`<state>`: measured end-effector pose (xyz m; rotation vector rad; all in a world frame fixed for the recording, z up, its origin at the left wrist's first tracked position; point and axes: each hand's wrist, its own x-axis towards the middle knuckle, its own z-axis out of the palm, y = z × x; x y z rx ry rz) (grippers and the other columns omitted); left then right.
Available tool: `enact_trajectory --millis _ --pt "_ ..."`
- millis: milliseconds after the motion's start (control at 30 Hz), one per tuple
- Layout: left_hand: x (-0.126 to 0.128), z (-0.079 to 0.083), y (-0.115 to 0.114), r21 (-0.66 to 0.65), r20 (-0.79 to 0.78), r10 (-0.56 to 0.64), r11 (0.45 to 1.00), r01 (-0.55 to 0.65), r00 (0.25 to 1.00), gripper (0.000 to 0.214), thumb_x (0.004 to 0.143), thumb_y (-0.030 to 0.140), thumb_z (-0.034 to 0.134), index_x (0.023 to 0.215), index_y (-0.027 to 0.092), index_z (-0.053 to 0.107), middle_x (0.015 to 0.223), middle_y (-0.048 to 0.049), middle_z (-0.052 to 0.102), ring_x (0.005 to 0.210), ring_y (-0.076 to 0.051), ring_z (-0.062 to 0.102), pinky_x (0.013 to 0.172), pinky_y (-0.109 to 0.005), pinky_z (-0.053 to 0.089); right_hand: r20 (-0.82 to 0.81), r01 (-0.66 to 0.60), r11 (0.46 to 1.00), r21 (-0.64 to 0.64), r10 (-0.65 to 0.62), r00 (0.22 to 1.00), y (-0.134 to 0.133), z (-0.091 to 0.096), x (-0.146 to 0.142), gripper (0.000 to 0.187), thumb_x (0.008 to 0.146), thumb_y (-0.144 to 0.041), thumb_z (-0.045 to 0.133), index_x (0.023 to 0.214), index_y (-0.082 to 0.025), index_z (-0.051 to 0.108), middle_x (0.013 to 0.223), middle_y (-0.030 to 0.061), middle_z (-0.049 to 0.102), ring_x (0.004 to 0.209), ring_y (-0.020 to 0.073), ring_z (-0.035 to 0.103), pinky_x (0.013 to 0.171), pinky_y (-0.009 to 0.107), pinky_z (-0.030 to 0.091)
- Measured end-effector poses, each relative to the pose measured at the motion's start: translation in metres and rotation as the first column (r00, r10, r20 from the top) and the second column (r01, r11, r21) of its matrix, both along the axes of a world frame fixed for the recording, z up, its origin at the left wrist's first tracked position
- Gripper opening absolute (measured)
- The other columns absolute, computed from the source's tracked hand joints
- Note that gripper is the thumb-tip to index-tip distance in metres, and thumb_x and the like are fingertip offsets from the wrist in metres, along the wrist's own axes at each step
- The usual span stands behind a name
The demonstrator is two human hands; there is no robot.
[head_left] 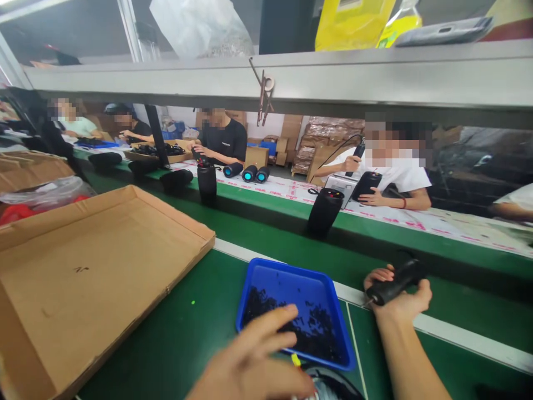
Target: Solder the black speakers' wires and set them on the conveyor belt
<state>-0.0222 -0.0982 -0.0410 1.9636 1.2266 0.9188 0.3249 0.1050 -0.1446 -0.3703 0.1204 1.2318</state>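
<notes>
My right hand (402, 300) is wrapped around a black electric screwdriver (395, 282), its thin metal bit pointing left and down. At the bottom centre, my left hand (258, 361) is blurred, with fingers stretched apart. It lies in front of a blue tray (352, 353) of small dark pieces that look like screws. Just beside its lower fingers is a round dark object (333, 384) with a yellow bit on top. Most of that object is cut off by the frame edge or hidden by the hand; contact cannot be made out.
A large cardboard tray (95, 278) fills the left. Black cylindrical speakers (325, 212) stand or lie along the green belt (266, 222) beyond. Co-workers (225, 139) sit across it; one (400, 178) holds a tool and a black speaker. A shelf (266, 83) crosses above with a hanging metal hook.
</notes>
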Motion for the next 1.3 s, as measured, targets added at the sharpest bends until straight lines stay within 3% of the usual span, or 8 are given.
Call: enact_trajectory --millis 100,233,367,533,767,933,1067,1300 --pt "-0.014 -0.01 0.044 0.055 -0.226 0.076 0.996 -0.066 0.971 0.027 0.102 0.03 0.042 0.103 0.021 0.067 0.117 -0.0098 0.069 0.111 -0.024 0.063 0.099 -0.039 0.049 -0.037 0.005 0.997 0.08 -0.002 0.999 -0.003 -0.002 0.001 0.056 0.102 -0.065 0.04 0.097 -0.011 0.053 0.072 -0.0003 0.043 0.057 0.0088 0.044 0.05 0.019 0.04" --pt "-0.013 -0.037 0.096 -0.052 -0.535 -0.136 0.99 0.128 0.834 0.006 0.08 0.014 0.073 0.084 0.015 0.068 0.096 -0.0072 0.069 0.097 -0.027 0.063 0.089 -0.044 0.05 -0.038 -0.01 0.994 0.111 0.015 0.999 -0.004 -0.007 0.005 0.055 0.102 -0.065 0.042 0.099 -0.011 0.054 0.074 0.0003 0.045 0.057 0.0089 0.045 0.05 0.019 0.042" --pt "-0.008 -0.058 0.115 -0.094 -0.683 -0.231 0.969 0.23 0.693 0.01 0.091 0.017 0.064 0.082 0.013 0.064 0.095 -0.0035 0.066 0.093 -0.02 0.062 0.089 -0.042 0.05 -0.014 -0.01 0.997 0.082 0.011 1.0 -0.005 -0.009 0.01 0.051 0.103 -0.061 0.045 0.1 -0.011 0.055 0.075 0.0006 0.047 0.059 0.0091 0.046 0.052 0.019 0.043" --pt "-0.014 -0.055 0.133 -0.19 -0.687 -0.347 0.934 0.303 0.639 0.022 0.091 0.028 0.067 0.076 0.014 0.062 0.081 -0.0003 0.065 0.078 -0.016 0.063 0.076 -0.035 0.054 0.006 0.013 0.994 0.104 -0.014 1.0 -0.006 -0.003 0.008 0.051 0.103 -0.06 0.046 0.099 -0.011 0.054 0.075 0.0002 0.047 0.057 0.0081 0.045 0.05 0.018 0.042" --pt "-0.013 -0.03 0.159 -0.28 -0.441 -0.561 0.827 0.487 0.701 0.019 0.089 0.026 0.069 0.075 0.014 0.066 0.073 0.0016 0.066 0.069 -0.014 0.063 0.072 -0.032 0.053 0.17 0.033 0.987 0.154 -0.06 0.984 -0.007 0.011 -0.005 0.051 0.103 -0.061 0.046 0.095 -0.011 0.054 0.072 -0.0009 0.044 0.055 0.0075 0.042 0.049 0.017 0.04" --pt "0.018 -0.019 0.157 -0.184 -0.068 -0.53 0.839 0.512 0.845 0.01 0.087 0.019 0.066 0.086 0.017 0.075 0.084 -0.0008 0.075 0.078 -0.016 0.067 0.079 -0.029 0.049 0.403 0.063 0.992 0.113 -0.104 0.909 -0.004 0.031 -0.035 0.052 0.103 -0.061 0.044 0.094 -0.011 0.054 0.072 -0.0008 0.044 0.054 0.0079 0.041 0.049 0.018 0.04" --pt "0.041 -0.021 0.147 -0.253 0.301 -0.447 0.814 0.523 0.842 0.01 0.079 0.026 0.075 0.085 0.019 0.08 0.085 -0.0027 0.079 0.081 -0.019 0.071 0.075 -0.024 0.053 0.565 0.032 0.979 0.202 -0.143 0.813 -0.019 0.076 -0.072 0.057 0.104 -0.065 0.033 0.094 -0.012 0.052 0.068 -0.0014 0.041 0.051 0.0085 0.039 0.047 0.019 0.037" --pt "0.045 -0.016 0.131 -0.395 0.693 -0.204 0.694 0.601 0.691 0.01 0.068 0.02 0.085 0.077 0.018 0.08 0.077 -0.0051 0.079 0.071 -0.014 0.073 0.069 -0.02 0.057 0.694 0.019 0.916 0.401 -0.317 0.646 -0.099 0.17 -0.121 0.081 0.098 -0.065 -0.013 0.09 -0.019 0.053 0.065 -0.0006 0.032 0.047 0.0111 0.039 0.044 0.022 0.035"
